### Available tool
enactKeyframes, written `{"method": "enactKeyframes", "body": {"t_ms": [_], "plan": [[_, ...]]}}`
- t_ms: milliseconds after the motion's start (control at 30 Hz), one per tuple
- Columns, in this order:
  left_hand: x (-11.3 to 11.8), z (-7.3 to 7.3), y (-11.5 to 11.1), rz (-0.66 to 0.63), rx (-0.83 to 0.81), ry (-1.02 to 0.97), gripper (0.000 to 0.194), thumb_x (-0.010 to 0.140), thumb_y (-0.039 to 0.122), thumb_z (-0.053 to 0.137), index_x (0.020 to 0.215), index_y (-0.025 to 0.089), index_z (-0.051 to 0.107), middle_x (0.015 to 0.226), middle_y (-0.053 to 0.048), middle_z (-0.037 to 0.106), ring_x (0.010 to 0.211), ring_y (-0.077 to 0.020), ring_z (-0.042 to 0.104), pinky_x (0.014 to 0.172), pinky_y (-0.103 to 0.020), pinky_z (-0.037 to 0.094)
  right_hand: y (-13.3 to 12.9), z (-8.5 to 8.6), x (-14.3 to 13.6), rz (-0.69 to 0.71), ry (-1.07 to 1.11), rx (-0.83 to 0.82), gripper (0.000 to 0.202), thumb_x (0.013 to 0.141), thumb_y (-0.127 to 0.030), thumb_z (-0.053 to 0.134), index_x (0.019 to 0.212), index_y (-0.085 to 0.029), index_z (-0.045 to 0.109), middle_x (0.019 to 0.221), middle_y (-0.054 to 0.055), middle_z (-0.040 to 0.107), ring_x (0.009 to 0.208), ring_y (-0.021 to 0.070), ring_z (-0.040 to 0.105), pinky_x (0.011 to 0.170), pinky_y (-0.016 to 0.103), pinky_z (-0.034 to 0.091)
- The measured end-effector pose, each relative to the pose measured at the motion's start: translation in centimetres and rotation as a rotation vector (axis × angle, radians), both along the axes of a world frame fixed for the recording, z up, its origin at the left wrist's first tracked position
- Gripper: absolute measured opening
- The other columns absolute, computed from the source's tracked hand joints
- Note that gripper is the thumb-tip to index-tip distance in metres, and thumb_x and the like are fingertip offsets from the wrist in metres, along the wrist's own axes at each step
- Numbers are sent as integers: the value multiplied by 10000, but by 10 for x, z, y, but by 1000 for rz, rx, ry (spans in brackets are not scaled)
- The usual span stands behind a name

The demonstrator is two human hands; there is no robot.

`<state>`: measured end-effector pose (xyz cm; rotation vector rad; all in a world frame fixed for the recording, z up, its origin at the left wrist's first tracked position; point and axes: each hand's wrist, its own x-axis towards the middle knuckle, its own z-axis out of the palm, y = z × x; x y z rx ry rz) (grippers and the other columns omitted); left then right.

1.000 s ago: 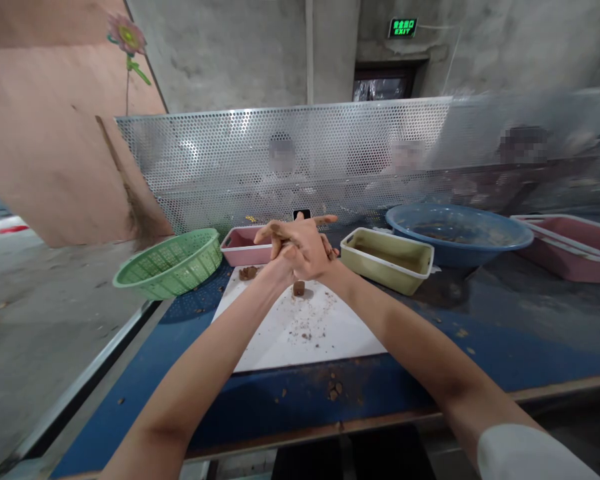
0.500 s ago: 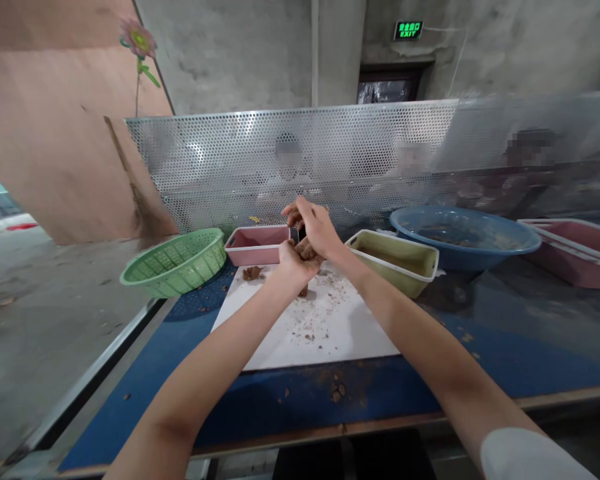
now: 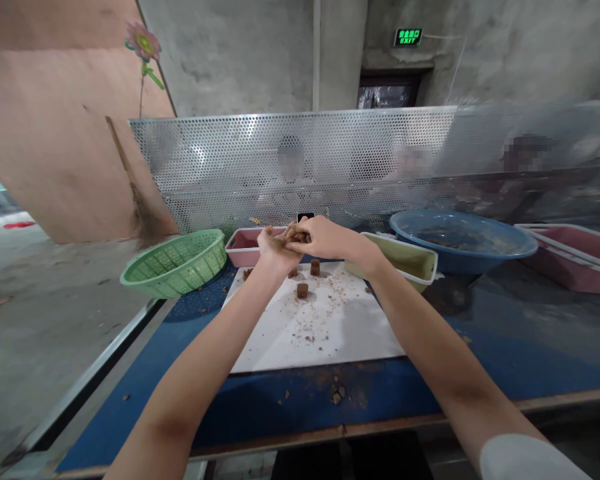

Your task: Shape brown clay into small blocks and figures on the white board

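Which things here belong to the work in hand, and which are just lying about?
Likely used:
- brown blocks on the white sheet, near left hand and right hand

Likely just around:
- broom
- flower
- exit sign
- green basket, blue basin (unclear)

Through the head camera I am reading a lit exit sign (image 3: 408, 37), which is showing high up against the grey concrete wall (image 3: 240, 53), right of the middle of my view. Its dark panel is carrying two lines in glowing green. On the lower line I am reading "EXIT" in Latin capitals; on the upper one I am making out four Chinese characters, 安全出口, a little blurred. The sign is sitting above a dark-framed opening (image 3: 389, 92).
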<state>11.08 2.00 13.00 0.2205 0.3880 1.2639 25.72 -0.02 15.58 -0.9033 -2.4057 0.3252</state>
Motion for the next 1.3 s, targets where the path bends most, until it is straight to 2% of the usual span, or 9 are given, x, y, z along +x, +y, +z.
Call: {"method": "enactKeyframes", "body": {"t_ms": [200, 300, 467, 533, 633, 767, 967, 1200, 1300], "plan": [[-1, -2, 1, 78, -22, 29, 384, 1025, 414, 318, 1093, 131, 569, 864, -135, 677, 730, -260, 701, 596, -330, 546, 0, 1, 5, -1, 51, -10, 250, 943, -418, 669, 994, -177, 714, 862, 32, 718, 743, 150, 584, 685, 290, 418], [-2, -2, -1, 113, -3, 24, 358, 1031, 407, 312, 1116, 150, 546, 996, -174, 714, 883, -286, 738, 664, -341, 578, 6, 6, 21, -43, 61, -50, 262, 949, -431, 659, 1026, -190, 723, 909, 39, 730, 764, 156, 599, 696, 287, 434], [-5, 1, -2, 123, 22, 31, 278, 1022, 385, 340, 1081, 194, 534, 1227, -198, 719, 1135, -303, 714, 822, -378, 604, 33, 7, 82, -454, -95, -200, 301, 927, -459, 701, 1054, -187, 723, 897, 79, 759, 753, 197, 664, 715, 317, 474], [-6, 1, -3, 123, 33, 20, 233, 1009, 361, 360, 1051, 202, 525, 1236, -184, 723, 1154, -293, 707, 836, -369, 601, 46, 1, 109, -638, -180, -283, 308, 941, -462, 684, 1099, -199, 717, 849, 75, 763, 759, 218, 684, 722, 331, 483], [-6, 2, -4, 116, 24, 15, 188, 987, 326, 380, 1036, 201, 511, 1204, -170, 735, 1114, -283, 715, 819, -359, 602, 62, -18, 143, -822, -313, -434, 246, 901, -411, 736, 985, -180, 726, 838, 92, 768, 781, 234, 711, 721, 330, 495], [-5, 6, -7, 63, 53, -7, 193, 961, 279, 399, 1089, 195, 516, 1140, -165, 748, 1030, -281, 729, 782, -366, 609, 75, -46, 163, -769, -338, -668, 212, 857, -366, 786, 900, -166, 729, 843, 91, 767, 745, 192, 704, 646, 272, 494], [-6, 13, -13, 22, 98, -50, 233, 944, 241, 392, 1120, 183, 534, 1052, -161, 753, 864, -260, 721, 716, -353, 595, 88, -80, 162, -746, -448, -724, 78, 830, -247, 742, 825, -169, 746, 802, 76, 740, 717, 190, 694, 648, 274, 517], [-4, 14, -15, 31, 72, -45, 218, 944, 233, 388, 1075, 178, 554, 963, -152, 744, 703, -224, 648, 604, -313, 529, 99, -92, 154, -852, -571, -696, 78, 734, -224, 773, 774, -157, 773, 913, 153, 753, 876, 343, 738, 802, 447, 582], [-5, 14, -15, 25, 56, -45, 229, 946, 228, 387, 1078, 173, 565, 871, -125, 718, 658, -214, 621, 592, -307, 516, 99, -92, 151, -844, -567, -691, 146, 708, -217, 793, 841, -160, 800, 958, 140, 766, 900, 327, 740, 833, 430, 582]]}}
